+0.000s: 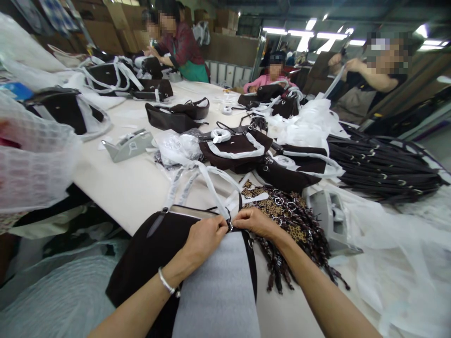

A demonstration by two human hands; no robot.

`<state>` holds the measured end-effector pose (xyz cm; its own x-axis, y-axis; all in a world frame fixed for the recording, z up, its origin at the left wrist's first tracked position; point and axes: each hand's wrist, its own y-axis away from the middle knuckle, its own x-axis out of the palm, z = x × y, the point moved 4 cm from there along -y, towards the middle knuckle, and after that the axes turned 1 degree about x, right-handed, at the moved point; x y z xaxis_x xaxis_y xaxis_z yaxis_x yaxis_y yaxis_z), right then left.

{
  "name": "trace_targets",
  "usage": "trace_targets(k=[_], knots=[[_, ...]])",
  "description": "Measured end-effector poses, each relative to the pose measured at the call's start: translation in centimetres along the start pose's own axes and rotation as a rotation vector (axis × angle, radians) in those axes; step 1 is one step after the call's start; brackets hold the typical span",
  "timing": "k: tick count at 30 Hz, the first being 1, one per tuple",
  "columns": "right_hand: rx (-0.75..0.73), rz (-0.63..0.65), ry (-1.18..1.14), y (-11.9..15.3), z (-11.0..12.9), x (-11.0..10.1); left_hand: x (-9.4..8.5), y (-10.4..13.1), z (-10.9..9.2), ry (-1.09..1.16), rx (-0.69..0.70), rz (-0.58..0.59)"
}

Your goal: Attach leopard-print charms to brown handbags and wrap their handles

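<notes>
A dark brown handbag [141,258] stands at the table's near edge, its handles [211,188] wrapped in white paper. A pale grey sheet [218,291] hangs down over its front. My left hand [207,237] is closed in a pinch at the metal fitting [230,225] below one handle. From the other side my right hand [255,221] pinches at the same fitting, fingertips close to the left ones. What exactly lies between the fingers is too small to make out. Just right of the bag is a heap of braided tassel charms [289,225] with leopard-patterned pieces and metal rings.
Several dark handbags [232,150] with wrapped handles lie across the table [102,173]. A grey tape dispenser [128,145] stands at left, another [329,216] at right. Black straps [384,164] are piled at right. Bubble wrap [31,150] hangs at left. Several people [186,51] work beyond.
</notes>
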<state>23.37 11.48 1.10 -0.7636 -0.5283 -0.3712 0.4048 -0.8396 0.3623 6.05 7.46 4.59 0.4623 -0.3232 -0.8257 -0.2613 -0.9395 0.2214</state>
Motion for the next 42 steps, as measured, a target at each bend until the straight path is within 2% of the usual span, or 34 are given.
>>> trace_targets(k=[2,5,7,10,15,19,22,26,29,31,34,37,42], knots=[[-0.077,-0.071,0.092,0.6,0.9,-0.4,-0.2,0.1,-0.1,-0.019,0.003,-0.008],[-0.285,-0.203,0.191,2.1,3.4,-0.5,-0.9,0.8,-0.3,-0.007,0.043,-0.052],[-0.412,-0.2,0.205,3.2,4.9,0.1,-1.3,1.7,-0.4,0.042,0.076,-0.086],[-0.488,-0.153,0.241,4.0,5.9,1.3,-1.7,3.0,-0.3,0.157,0.105,-0.127],[-0.509,-0.171,0.251,3.8,5.3,2.1,-1.4,4.3,0.9,0.315,0.111,-0.115],[-0.424,-0.202,0.124,3.5,4.6,1.6,-1.4,4.9,2.2,0.209,0.088,-0.124],[-0.291,-0.129,-0.061,3.4,4.2,1.3,-1.6,5.0,2.6,0.108,0.089,-0.162],[-0.211,-0.036,-0.231,3.5,4.6,1.2,-0.9,4.1,2.2,0.051,0.107,-0.101],[-0.179,-0.08,-0.087,3.8,5.0,1.2,-0.4,3.0,1.7,-0.008,0.158,-0.033],[-0.212,-0.151,0.068,4.3,5.3,1.2,-0.2,2.4,1.4,-0.046,0.178,-0.014],[-0.307,-0.264,0.223,5.3,5.7,1.5,-0.4,2.0,1.1,-0.084,0.165,-0.007],[-0.319,-0.344,0.341,6.1,5.7,2.0,-0.6,2.1,0.9,-0.121,0.128,0.007],[-0.294,-0.32,0.507,6.1,6.0,2.9,-0.8,2.6,0.6,-0.175,0.088,-0.017]])
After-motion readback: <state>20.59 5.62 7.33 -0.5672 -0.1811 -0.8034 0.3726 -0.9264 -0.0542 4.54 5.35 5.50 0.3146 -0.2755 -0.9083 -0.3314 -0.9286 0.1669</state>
